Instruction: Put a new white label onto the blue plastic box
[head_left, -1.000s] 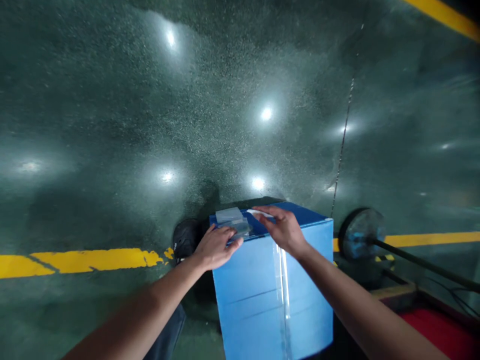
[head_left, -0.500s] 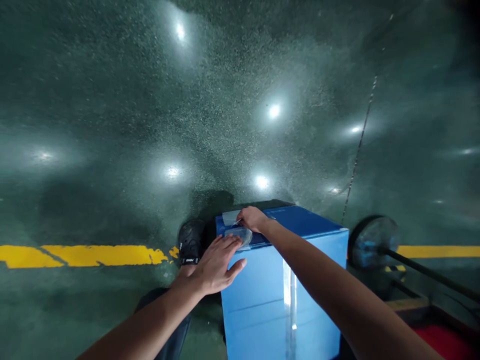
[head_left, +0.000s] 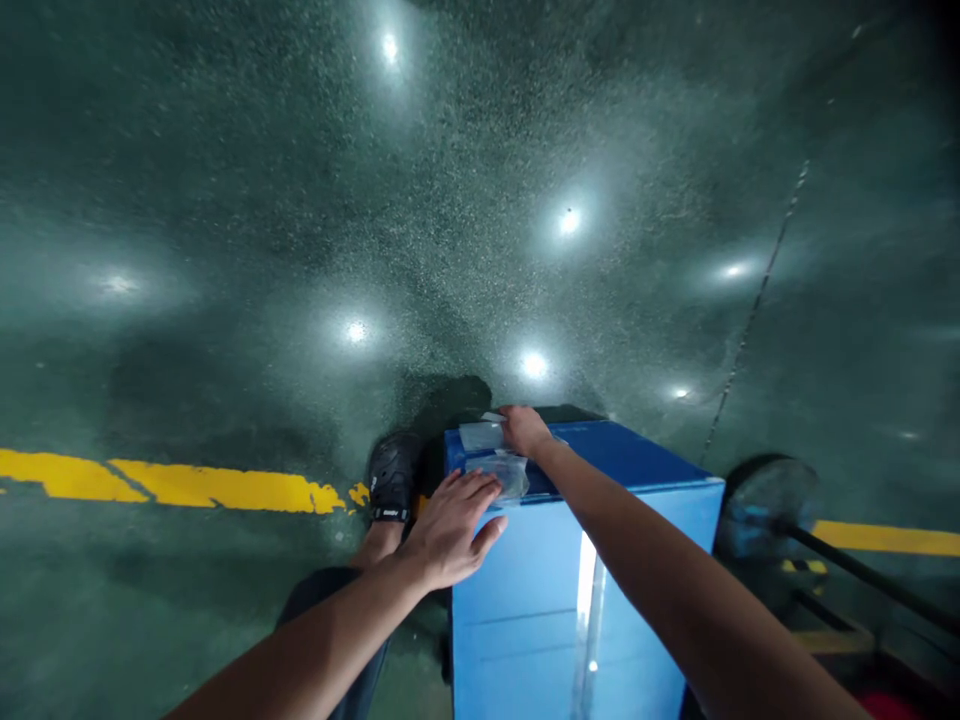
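At the far left corner of the blue box [head_left: 517, 590], my right hand [head_left: 525, 430] now sits curled over the clear film [head_left: 480, 436]. A second ago it was working near the middle of the lid, so it has crossed over to where the left hand [head_left: 450, 525] was. I cannot tell whether its fingers pinch the film or only press it down.

The left hand has drawn back towards me in the same stretch. It lies flat and released, fingers spread, palm on the box's near left edge, grasping nothing. Its fingertips just touch the bunched end of the film, and the flat end lies beyond them under the right thumb. So the film has stayed on that corner of the lid while the hands swapped over it: the right one handles it and the left steadies the box.

Below the right forearm a tape seam [head_left: 589, 600] runs down the box's front face, shining. Just left of the left hand are a black shoe [head_left: 390, 475] and a dark trouser leg [head_left: 337, 610], close against the box. Further left, a worn yellow line [head_left: 187, 485] crosses the green floor [head_left: 300, 200]. Well to the right of both hands stand a round disc [head_left: 757, 495] and a black rod [head_left: 862, 575].

Nothing lies between the hands and the film. Only the right forearm crosses the lid and hides part of it from me.
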